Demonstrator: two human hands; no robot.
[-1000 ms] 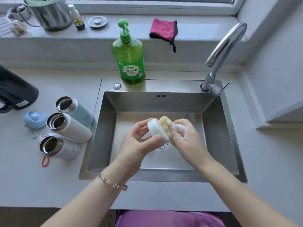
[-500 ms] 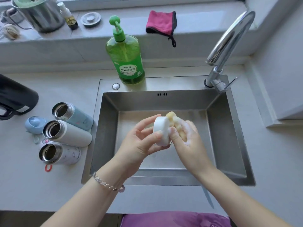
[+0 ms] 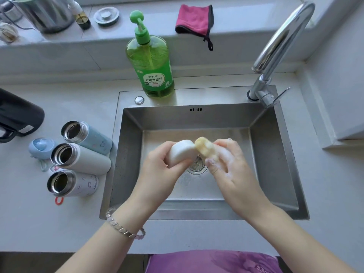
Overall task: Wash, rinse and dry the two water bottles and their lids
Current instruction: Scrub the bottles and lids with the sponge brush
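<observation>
Over the middle of the sink (image 3: 275, 154), at the centre of the frame, the white lid (image 3: 182, 152) sat in the left hand (image 3: 163, 166), thumb and fingers curled round its rim. The right hand (image 3: 230, 166), covered in suds, pinched a yellow sponge (image 3: 205, 148) that touched the lid's right edge. Both forearms reached up from the bottom of the frame, wrists bent inward. At mid left, three bottles lay on their sides on the counter, mouths open: a blue bottle (image 3: 92, 137), a grey bottle (image 3: 88, 161) and a white bottle (image 3: 82, 183). One blue lid (image 3: 40, 147) lay just left of them.
</observation>
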